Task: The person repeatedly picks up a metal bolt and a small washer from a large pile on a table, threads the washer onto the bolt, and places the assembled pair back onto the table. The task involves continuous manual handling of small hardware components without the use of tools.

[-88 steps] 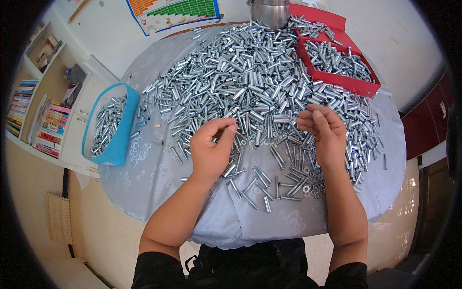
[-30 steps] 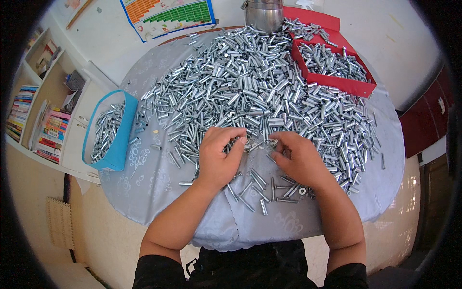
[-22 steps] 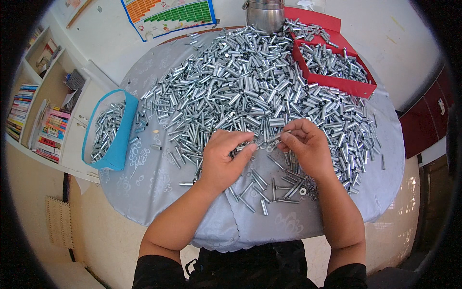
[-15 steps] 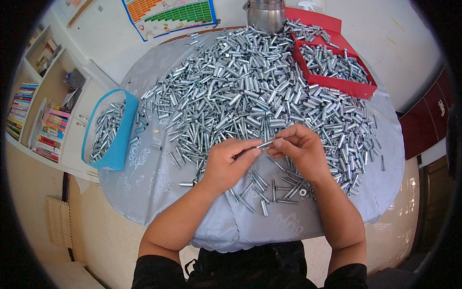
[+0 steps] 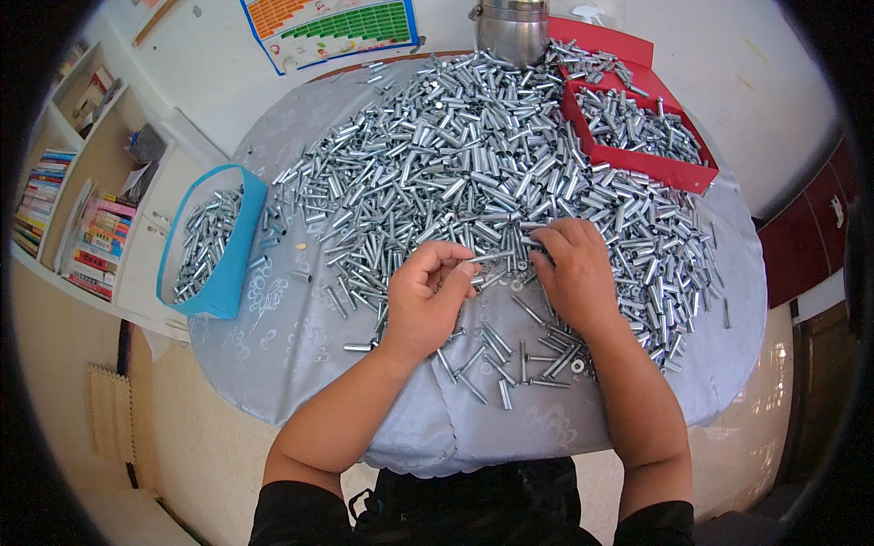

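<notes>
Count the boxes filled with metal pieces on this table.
2: a blue box at the table's left side and a red box at the far right. Neither is covered, though the metal heap could hide something smaller.

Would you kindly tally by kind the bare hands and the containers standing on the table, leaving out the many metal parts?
Hands: 2 (left hand, right hand)
Open boxes: 2 (blue box, red box)
Steel canisters: 1 (silver canister)
Total: 5
</notes>
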